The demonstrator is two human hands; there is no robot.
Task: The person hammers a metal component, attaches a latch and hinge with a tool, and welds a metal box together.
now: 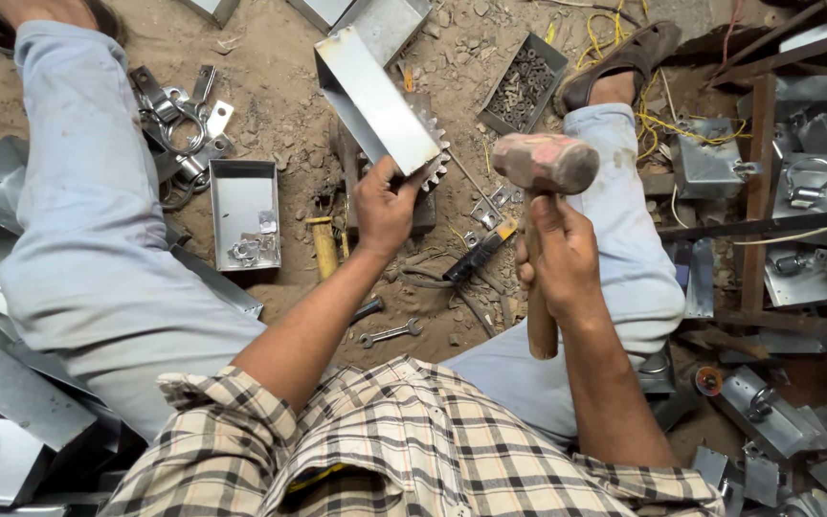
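Left hand (387, 206) closed on the near end of a folded sheet-metal channel (372, 98), fingers wrapped round its lower corner; channel runs up and away from the hand, tilted, open side facing left, far end toward the top of view. Its lower end sits on or just over a toothed gear wheel (435, 153) on the dirt floor (284, 115) (contact not clear, the hand hides part of it). Right hand (559, 257) clenched on the wooden handle of a mallet (542, 206), pinkish worn head raised just right of the channel's near end, apart from it, handle pointing down toward the body. Person sits on the floor, legs in light trousers spread either side of the work. Between the legs: open metal box (244, 213) with small fittings left of the left hand, a wooden-handled tool (324, 245) beside it, a wrench (390, 332) close to the body, a dark tool with yellow tip (479, 251) between the two hands. Tray of small dark parts (525, 82) up right of the channel. Sandalled foot (621, 61) beyond it. Stacks of finished metal boxes with hasps (804, 182) on the right, more sheet pieces at left. Nothing lies between mallet head and channel.
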